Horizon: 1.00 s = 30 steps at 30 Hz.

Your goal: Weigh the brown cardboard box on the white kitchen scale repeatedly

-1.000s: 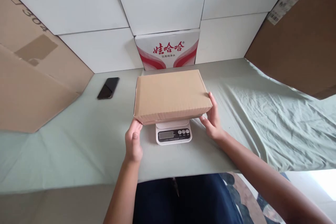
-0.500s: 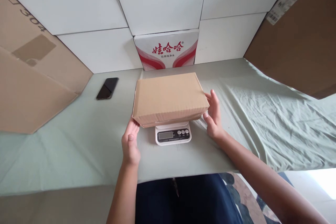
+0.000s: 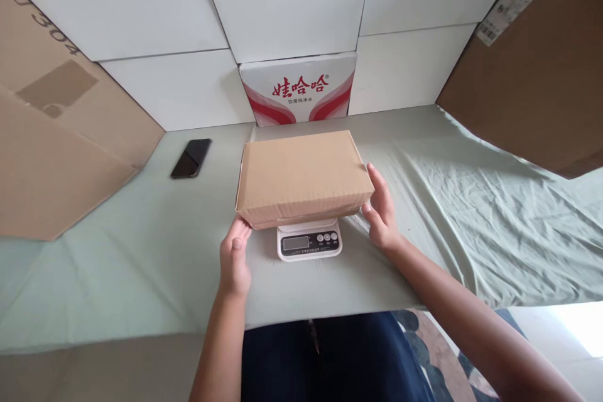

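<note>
A closed brown cardboard box (image 3: 304,173) sits on or just over a white digital kitchen scale (image 3: 309,245), covering its weighing platform. The scale's display and buttons stick out in front, and no digits can be read on the display. Under the box's front left corner are the fingers of my left hand (image 3: 234,260), with the fingertips partly hidden. My right hand (image 3: 382,213) grips the box's right end, its thumb near the front corner and its fingers along the side. Between them, the two hands hold the box.
A black phone (image 3: 191,158) lies on the green cloth (image 3: 141,251) at the left. Behind the box stands a white-and-red carton (image 3: 301,88) against white panels (image 3: 296,0). Large cardboard boxes flank the table at left (image 3: 61,138) and right (image 3: 532,75).
My right hand's fingers have drawn in closer against the box's right end. The box and scale stay nearly in place, with the whole view shifted very slightly.
</note>
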Tool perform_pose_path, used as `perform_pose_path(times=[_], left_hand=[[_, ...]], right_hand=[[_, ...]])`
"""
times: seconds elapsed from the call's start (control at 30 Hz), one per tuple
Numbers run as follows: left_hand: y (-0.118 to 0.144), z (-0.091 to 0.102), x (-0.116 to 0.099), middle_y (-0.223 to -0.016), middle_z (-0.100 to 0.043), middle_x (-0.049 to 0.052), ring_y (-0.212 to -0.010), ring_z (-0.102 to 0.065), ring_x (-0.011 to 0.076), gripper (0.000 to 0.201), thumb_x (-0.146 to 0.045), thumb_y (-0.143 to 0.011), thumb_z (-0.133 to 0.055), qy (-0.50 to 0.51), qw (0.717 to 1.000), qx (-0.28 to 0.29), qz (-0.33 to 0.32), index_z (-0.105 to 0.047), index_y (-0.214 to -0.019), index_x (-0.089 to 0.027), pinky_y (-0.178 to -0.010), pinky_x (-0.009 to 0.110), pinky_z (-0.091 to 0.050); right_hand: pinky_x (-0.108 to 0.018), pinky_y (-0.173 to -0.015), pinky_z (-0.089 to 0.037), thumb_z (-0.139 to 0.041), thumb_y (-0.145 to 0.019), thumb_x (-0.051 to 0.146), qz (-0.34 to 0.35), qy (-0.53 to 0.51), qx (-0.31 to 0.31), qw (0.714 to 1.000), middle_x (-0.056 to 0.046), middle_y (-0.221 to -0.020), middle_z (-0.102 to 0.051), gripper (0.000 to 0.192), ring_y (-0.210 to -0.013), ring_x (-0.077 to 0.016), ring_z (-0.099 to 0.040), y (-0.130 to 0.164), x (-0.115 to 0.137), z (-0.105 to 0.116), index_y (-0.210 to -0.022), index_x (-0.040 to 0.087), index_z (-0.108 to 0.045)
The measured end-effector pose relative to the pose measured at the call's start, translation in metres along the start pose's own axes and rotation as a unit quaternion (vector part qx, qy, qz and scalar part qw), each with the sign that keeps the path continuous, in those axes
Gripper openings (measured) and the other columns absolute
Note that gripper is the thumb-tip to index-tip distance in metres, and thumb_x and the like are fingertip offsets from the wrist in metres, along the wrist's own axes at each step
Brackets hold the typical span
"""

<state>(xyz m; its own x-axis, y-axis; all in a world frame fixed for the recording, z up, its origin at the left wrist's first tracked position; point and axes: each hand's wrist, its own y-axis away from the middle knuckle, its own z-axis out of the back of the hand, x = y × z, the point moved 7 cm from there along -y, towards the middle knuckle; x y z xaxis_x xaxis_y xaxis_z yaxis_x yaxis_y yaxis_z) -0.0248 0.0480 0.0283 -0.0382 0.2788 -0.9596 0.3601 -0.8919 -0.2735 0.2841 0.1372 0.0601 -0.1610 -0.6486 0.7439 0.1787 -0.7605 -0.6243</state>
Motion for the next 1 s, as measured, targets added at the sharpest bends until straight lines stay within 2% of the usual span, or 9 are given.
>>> perform_pose_path(times=[0.17,0.3,0.5,0.6,0.7,0.77,0.87,0.93,1.0], left_hand=[[-0.004,-0.001,-0.001,-0.147,-0.068,0.019,-0.145,-0.058,0.0399,0.08,-0.079,-0.09,-0.055,-0.008,1.0,0.0,0.007,-0.07,-0.141,-0.019,-0.119,0.052,-0.049],[-0.004,-0.003,-0.001,-0.148,-0.068,0.019,-0.146,-0.057,0.0398,0.081,-0.079,-0.09,-0.055,-0.006,1.0,0.003,0.006,-0.069,-0.141,-0.018,-0.12,0.052,-0.048],[-0.003,-0.009,-0.011,-0.14,-0.072,0.02,-0.144,-0.059,0.0405,0.077,-0.075,-0.093,-0.054,-0.004,1.0,0.021,-0.019,-0.07,-0.141,-0.017,-0.118,0.053,-0.05],[-0.027,-0.017,-0.031,-0.139,-0.072,0.019,-0.145,-0.058,0.0407,0.075,-0.074,-0.092,-0.058,-0.002,0.997,0.044,-0.057,-0.072,-0.138,-0.017,-0.119,0.052,-0.049],[-0.074,-0.029,-0.043,-0.143,-0.07,0.017,-0.146,-0.057,0.0387,0.072,-0.076,-0.09,-0.06,0.015,0.995,0.049,-0.09,-0.072,-0.135,-0.02,-0.121,0.05,-0.046],[-0.108,-0.04,-0.032,-0.141,-0.071,0.015,-0.145,-0.058,0.036,0.07,-0.077,-0.091,-0.058,0.022,0.995,0.051,-0.08,-0.073,-0.131,-0.022,-0.122,0.048,-0.045],[-0.144,-0.053,0.011,-0.136,-0.073,0.018,-0.145,-0.058,0.035,0.077,-0.084,-0.087,-0.056,0.037,0.998,0.036,-0.032,-0.073,-0.125,-0.019,-0.119,0.046,-0.047],[-0.155,-0.055,0.045,-0.134,-0.074,0.02,-0.142,-0.061,0.0353,0.08,-0.086,-0.082,-0.061,0.026,0.999,0.015,0.009,-0.072,-0.122,-0.018,-0.117,0.046,-0.049],[-0.157,-0.051,0.069,-0.136,-0.073,0.02,-0.14,-0.063,0.0345,0.081,-0.087,-0.081,-0.06,0.024,0.999,-0.002,0.036,-0.071,-0.121,-0.018,-0.116,0.045,-0.05]], right_hand=[[-0.064,-0.111,-0.053,-0.048,-0.101,0.061,0.0,0.04,0.007,0.999,-0.004,-0.161,-0.05,0.069,-0.15,-0.0386,-0.046,0.0,0.003,-0.001,-0.166,0.046,-0.03],[-0.064,-0.112,-0.053,-0.048,-0.101,0.06,-0.001,0.029,-0.003,1.0,-0.003,-0.163,-0.048,0.068,-0.152,-0.0386,-0.045,0.001,0.002,-0.001,-0.165,0.046,-0.03],[-0.067,-0.122,-0.046,-0.049,-0.099,0.067,-0.038,0.023,-0.002,0.999,-0.003,-0.172,-0.037,0.077,-0.158,-0.0397,-0.039,0.003,-0.003,-0.001,-0.168,0.045,-0.021],[-0.068,-0.129,-0.038,-0.05,-0.097,0.071,-0.02,0.021,-0.024,0.999,-0.001,-0.176,-0.029,0.083,-0.162,-0.0406,-0.032,-0.016,0.01,0.005,-0.168,0.045,-0.016],[-0.069,-0.131,-0.033,-0.045,-0.097,0.074,0.008,0.041,-0.046,0.998,0.001,-0.179,-0.023,0.081,-0.167,-0.0403,-0.021,-0.051,0.014,0.007,-0.167,0.045,-0.015],[-0.068,-0.132,-0.031,-0.041,-0.098,0.075,0.011,0.064,-0.04,0.997,0.001,-0.18,-0.02,0.081,-0.169,-0.0382,-0.017,-0.074,0.001,-0.001,-0.167,0.043,-0.015],[-0.065,-0.134,-0.028,-0.038,-0.097,0.078,-0.005,0.068,-0.034,0.997,-0.002,-0.181,-0.02,0.087,-0.169,-0.036,-0.018,-0.094,-0.038,-0.017,-0.169,0.038,-0.012],[-0.062,-0.136,-0.025,-0.04,-0.096,0.079,-0.024,0.05,-0.036,0.998,-0.004,-0.182,-0.02,0.091,-0.169,-0.0349,-0.02,-0.096,-0.064,-0.026,-0.17,0.033,-0.013],[-0.059,-0.137,-0.026,-0.042,-0.095,0.078,-0.037,0.034,-0.021,0.999,-0.004,-0.182,-0.02,0.094,-0.169,-0.0342,-0.022,-0.093,-0.08,-0.035,-0.171,0.032,-0.014]])
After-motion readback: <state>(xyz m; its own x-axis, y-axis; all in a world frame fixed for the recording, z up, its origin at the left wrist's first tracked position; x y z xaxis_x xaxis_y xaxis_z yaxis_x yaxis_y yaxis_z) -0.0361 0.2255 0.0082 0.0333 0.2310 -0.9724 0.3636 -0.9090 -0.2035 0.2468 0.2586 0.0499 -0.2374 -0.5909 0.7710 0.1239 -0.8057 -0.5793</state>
